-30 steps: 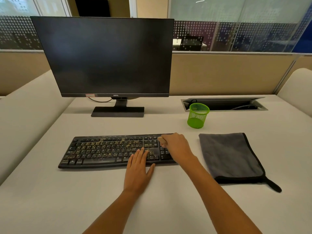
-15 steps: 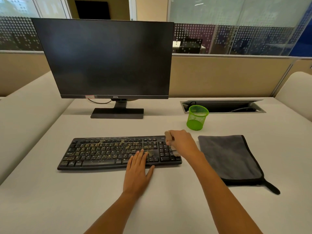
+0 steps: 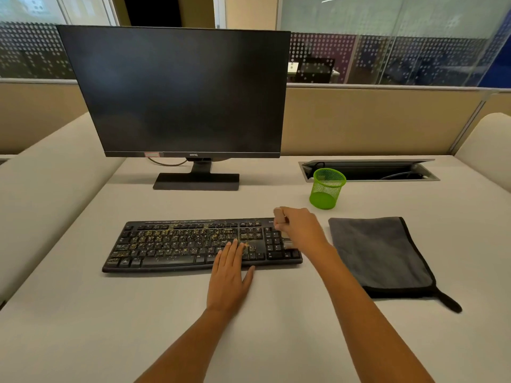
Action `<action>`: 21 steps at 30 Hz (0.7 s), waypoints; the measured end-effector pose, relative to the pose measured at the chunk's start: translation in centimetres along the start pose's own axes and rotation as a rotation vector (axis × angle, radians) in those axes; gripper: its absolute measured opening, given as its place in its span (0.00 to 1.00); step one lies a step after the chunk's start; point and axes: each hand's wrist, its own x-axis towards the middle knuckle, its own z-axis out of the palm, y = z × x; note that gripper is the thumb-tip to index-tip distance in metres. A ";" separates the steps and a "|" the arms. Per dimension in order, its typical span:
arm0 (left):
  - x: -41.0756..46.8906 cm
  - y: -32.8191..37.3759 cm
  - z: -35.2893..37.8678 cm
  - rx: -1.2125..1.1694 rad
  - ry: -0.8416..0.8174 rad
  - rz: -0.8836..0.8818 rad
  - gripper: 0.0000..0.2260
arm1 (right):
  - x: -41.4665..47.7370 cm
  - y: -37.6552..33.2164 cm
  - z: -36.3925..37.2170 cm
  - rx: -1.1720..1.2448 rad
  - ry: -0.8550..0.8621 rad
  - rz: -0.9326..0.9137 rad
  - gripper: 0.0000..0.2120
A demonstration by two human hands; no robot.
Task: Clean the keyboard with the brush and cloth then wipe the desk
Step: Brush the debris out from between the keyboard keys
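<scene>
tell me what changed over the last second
The right hand, gripping the brush, swept rightward along the keyboard, over its number pad toward the right end. Nothing was picked up or released. The left hand stayed flat on the keyboard's front edge; grey cloth, green mesh cup and monitor unmoved.

On my bench [image 3: 276, 341], the keyboard [image 3: 177, 246] lies before the monitor [image 3: 177, 89]; cloth [image 3: 378, 252] right of it, cup [image 3: 327, 188] behind.

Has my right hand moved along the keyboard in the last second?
Yes, the right hand shifted toward the far edge of the keyboard, uncovering its number keys.
</scene>
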 end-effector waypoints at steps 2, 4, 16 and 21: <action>-0.1 -0.1 -0.2 0.004 -0.030 -0.005 0.29 | -0.4 0.0 -0.3 -0.193 0.009 -0.017 0.06; -0.3 -0.2 -0.5 0.014 -0.035 -0.016 0.28 | -0.5 -0.5 0.6 -0.245 -0.001 -0.048 0.08; -1.7 -3.0 -1.9 0.055 -0.067 -0.019 0.29 | -1.3 -4.4 3.5 0.250 -0.073 -0.108 0.05; -2.2 -4.2 -2.3 0.072 -0.092 0.002 0.29 | -0.6 -3.8 3.2 -0.128 0.018 -0.079 0.04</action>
